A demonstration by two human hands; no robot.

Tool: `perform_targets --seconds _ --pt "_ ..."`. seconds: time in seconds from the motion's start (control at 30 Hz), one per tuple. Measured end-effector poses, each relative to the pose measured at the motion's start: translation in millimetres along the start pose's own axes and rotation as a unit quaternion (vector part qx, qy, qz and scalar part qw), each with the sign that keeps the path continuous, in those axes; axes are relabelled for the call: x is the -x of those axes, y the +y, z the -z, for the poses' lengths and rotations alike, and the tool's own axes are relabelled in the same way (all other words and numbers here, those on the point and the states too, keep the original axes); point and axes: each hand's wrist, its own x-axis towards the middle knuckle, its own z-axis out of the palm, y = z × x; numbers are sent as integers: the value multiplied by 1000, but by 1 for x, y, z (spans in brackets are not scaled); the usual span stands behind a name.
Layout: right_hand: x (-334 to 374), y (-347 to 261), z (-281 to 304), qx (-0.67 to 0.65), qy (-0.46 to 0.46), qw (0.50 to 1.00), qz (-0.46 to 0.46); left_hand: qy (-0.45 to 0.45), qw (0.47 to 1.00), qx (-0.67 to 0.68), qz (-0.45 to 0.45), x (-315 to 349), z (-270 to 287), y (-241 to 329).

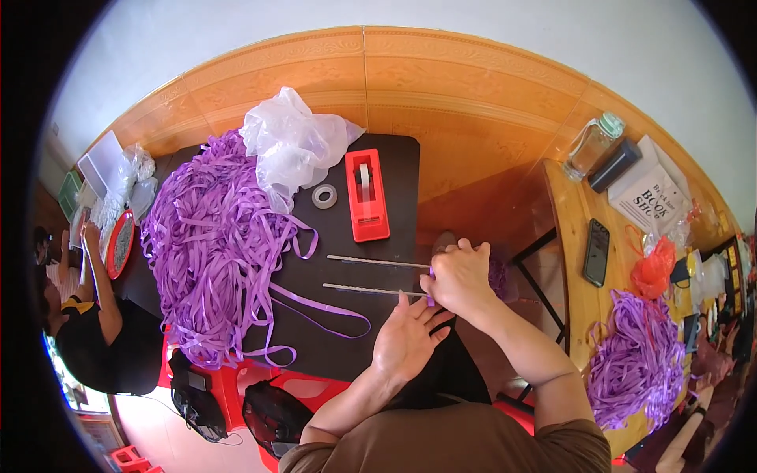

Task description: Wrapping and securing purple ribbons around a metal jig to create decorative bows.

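Observation:
Two thin metal rods (371, 289) run nearly parallel above the right part of the dark table. My right hand (461, 276) is closed at their right ends, with a bit of purple ribbon (431, 300) showing at its fingers; the grip itself is partly hidden. Below the rods my left hand (406, 339) lies palm up, its fingers spread and its thumb tip beside the lower rod. A big heap of loose purple ribbon (213, 244) covers the table's left part, and one strand loops out toward my left hand.
A red tape dispenser (367, 213), a tape roll (324, 196) and a crumpled clear plastic bag (288, 142) are on the dark table (315, 272). At right, a wooden table (579, 236) holds a phone (596, 252), bottle (593, 146) and more ribbon (635, 363). Other people sit left and right.

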Motion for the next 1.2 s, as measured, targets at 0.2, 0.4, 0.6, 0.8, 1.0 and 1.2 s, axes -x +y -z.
perform_targets --seconds 0.2,0.4,0.6,0.8,1.0,1.2 --pt "14 -7 -15 52 123 991 -11 12 1000 22 -4 0 1 -1" --pt "20 36 -17 -375 -38 919 -115 7 1000 7 3 0 -1 0" --pt "34 59 -47 -762 -48 614 -200 15 1000 -10 -5 2 -1 0" --pt "44 46 -50 -722 -12 670 -173 20 1000 -19 -3 0 -1 -1" --pt "44 50 -64 -795 -33 588 -143 23 1000 -18 -8 1 -2 -1" --pt "34 53 -87 -810 -78 567 -130 23 1000 -19 -5 1 -2 -1"
